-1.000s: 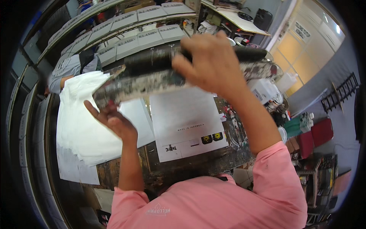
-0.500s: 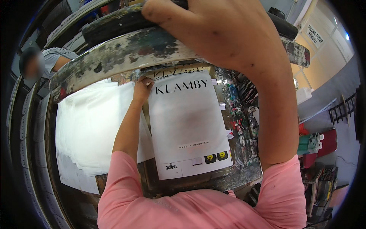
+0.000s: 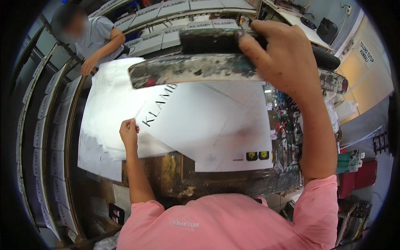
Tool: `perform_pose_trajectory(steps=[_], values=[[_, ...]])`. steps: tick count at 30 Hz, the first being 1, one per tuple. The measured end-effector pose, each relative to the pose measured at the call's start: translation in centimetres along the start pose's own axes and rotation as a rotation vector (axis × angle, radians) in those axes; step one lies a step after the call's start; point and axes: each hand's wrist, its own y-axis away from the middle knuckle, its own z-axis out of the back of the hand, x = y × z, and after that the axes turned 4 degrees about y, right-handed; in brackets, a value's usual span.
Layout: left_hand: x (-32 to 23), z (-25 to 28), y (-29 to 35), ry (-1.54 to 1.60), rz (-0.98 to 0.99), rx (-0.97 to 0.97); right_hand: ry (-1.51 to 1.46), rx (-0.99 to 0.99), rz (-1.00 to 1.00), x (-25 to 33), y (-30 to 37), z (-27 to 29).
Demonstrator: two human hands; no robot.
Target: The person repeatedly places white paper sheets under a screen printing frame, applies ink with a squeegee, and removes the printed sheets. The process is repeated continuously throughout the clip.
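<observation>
My left hand pinches the edge of a white printed sheet, which is turned at a slant and bears large black lettering. A white base sheet with two small black-and-yellow marks lies partly under it. Higher up, my right hand is closed around a dark bar, which looks like a squeegee, at the paint-stained edge of a raised screen frame. That edge hides the far part of the printed sheet. The fingers behind the bar are partly hidden.
A wide stack of white sheets lies on the left. Racks with printed sheets or boxes stand left and behind. A co-worker leans by the stack. The paint-spattered table edge runs along the right; a red chair stands beyond.
My left hand has moved left and nearer to me, turning the printed sheet off the base sheet toward the stack. My right hand still holds the raised frame. The view has shifted.
</observation>
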Motion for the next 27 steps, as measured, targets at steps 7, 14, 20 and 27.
perform_pose_trajectory(steps=[7,14,20,27], values=[[-0.1,12.7,2.8,-0.608,-0.041,-0.562,0.051,0.057,0.053,-0.4,1.8,-0.4],[-3.3,-7.7,13.0,-1.051,-0.841,0.434,0.065,0.074,0.088,-0.3,1.8,0.0],[-2.9,-11.9,13.5,-1.007,-0.565,0.562,0.000,0.068,0.057,-0.5,1.3,0.0],[-2.5,-10.6,8.4,-0.705,-0.285,0.673,0.016,0.011,0.070,-0.6,-1.4,0.7]])
